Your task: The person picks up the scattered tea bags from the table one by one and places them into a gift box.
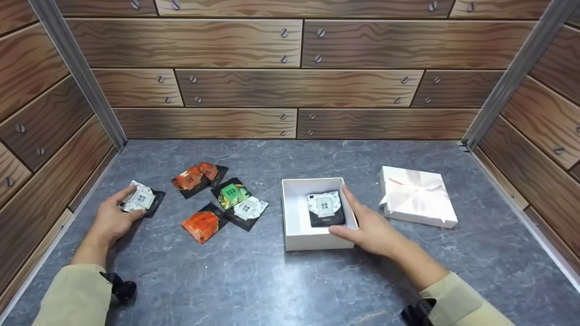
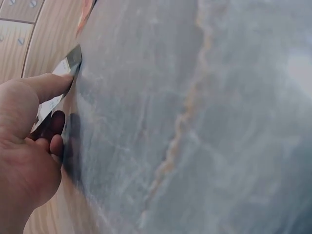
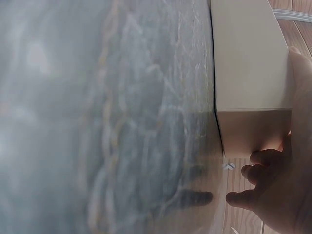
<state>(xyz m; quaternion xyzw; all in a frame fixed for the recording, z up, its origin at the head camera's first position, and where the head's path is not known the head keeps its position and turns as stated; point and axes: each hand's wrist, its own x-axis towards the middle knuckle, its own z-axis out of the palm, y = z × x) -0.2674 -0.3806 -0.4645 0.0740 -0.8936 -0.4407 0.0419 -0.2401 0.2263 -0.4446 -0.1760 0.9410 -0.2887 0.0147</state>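
Observation:
At the left, my left hand pinches a black sachet with a white marbled label, thumb on its near edge. In the left wrist view the sachet is tilted, its lower edge close to the tabletop, with the thumb over its upper face. My right hand grips the right side of an open white box, the thumb over the front corner and the other fingers along the outer wall. Inside that box lies another white-and-black sachet, leaning towards the right wall.
Between hand and box lie several sachets: orange ones, a green one and a white-labelled one overlapping it. A white lid with a ribbon bow sits at the right. Wood-patterned walls enclose the grey marbled table.

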